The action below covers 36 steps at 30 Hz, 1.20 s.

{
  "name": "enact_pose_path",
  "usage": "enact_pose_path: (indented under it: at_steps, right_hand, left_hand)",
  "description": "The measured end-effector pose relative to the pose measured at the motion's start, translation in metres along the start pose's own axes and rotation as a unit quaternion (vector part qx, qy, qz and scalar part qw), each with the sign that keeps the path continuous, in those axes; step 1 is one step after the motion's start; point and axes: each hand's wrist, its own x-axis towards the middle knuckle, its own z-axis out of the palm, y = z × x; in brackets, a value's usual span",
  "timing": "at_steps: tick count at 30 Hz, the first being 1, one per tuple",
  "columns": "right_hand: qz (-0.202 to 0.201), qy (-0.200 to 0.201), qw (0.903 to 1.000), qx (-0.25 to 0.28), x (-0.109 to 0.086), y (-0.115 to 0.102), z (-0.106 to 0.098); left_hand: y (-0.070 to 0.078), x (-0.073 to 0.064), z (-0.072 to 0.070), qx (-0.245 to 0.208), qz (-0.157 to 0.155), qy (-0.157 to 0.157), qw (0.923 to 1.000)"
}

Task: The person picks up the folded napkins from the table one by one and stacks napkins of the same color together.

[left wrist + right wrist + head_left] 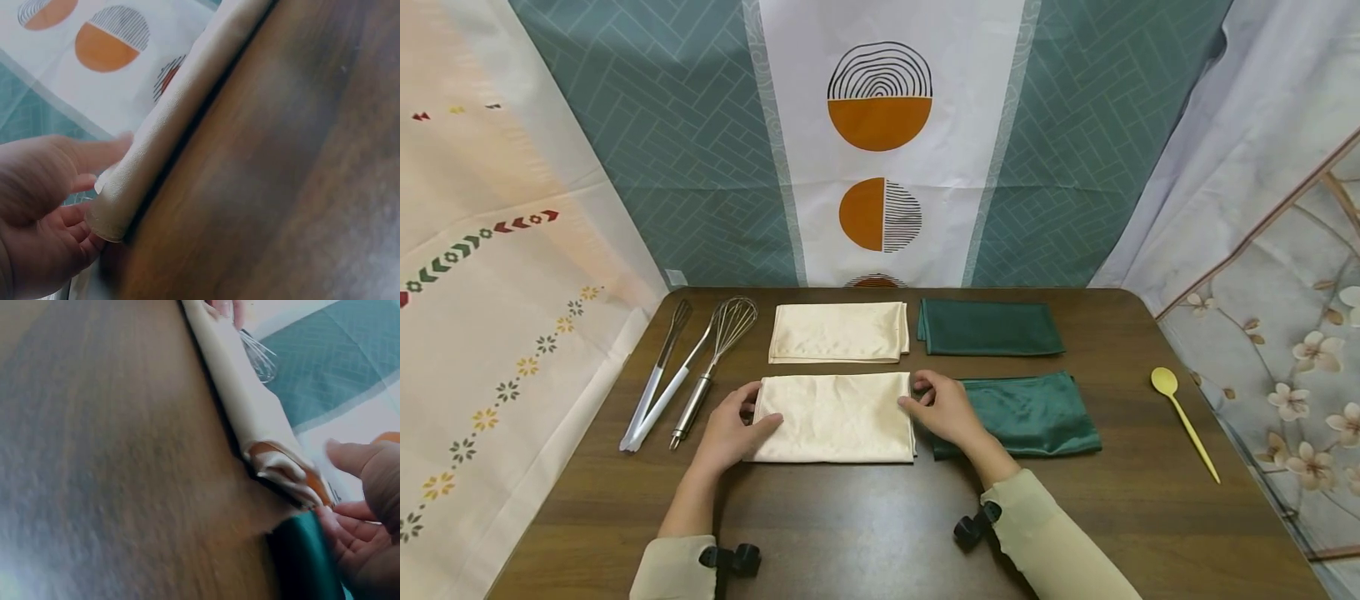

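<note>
A folded cream satin cloth (835, 418) lies flat in the middle of the table, its long side toward the person. At its left end is my left hand (737, 429), the thumb reaching over the top and the fingers beside the edge. My right hand (946, 408) is at the cloth's upper right corner, thumb and fingers spread apart. In the right wrist view the right thumb stands away from the cloth (250, 394), while the fingertips are right at its end. The left wrist view shows the left fingers (78, 225) against the cloth's rolled end.
Behind lie another folded cream cloth (838, 333) and a folded dark green cloth (992, 327). A green satin cloth (1030, 417) sits partly under the right forearm. Tongs (658, 387) and a whisk (715, 358) lie left, a yellow spoon (1183, 421) right.
</note>
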Motion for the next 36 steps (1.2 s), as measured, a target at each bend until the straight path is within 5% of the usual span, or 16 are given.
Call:
enact_pose_path:
  at_steps: [11, 23, 29, 36]
  right_hand:
    - [0.057, -0.039, 0.9925, -0.101, 0.003, -0.014, 0.009]
    - [-0.008, -0.105, 0.9880, -0.113, 0.003, -0.007, 0.005]
    - [-0.017, -0.118, 0.9888, -0.089, 0.003, -0.005, 0.003]
    - [-0.009, -0.113, 0.9907, -0.075, 0.001, -0.004, 0.001]
  left_hand:
    - [0.002, 0.005, 0.006, -0.008, -0.025, -0.036, 0.9990]
    - [0.009, 0.005, 0.008, -0.102, -0.067, -0.067, 0.9902]
    - [0.008, 0.003, 0.008, -0.094, -0.041, -0.071, 0.9921]
    - [0.002, 0.001, 0.011, -0.032, -0.010, -0.055, 0.9979]
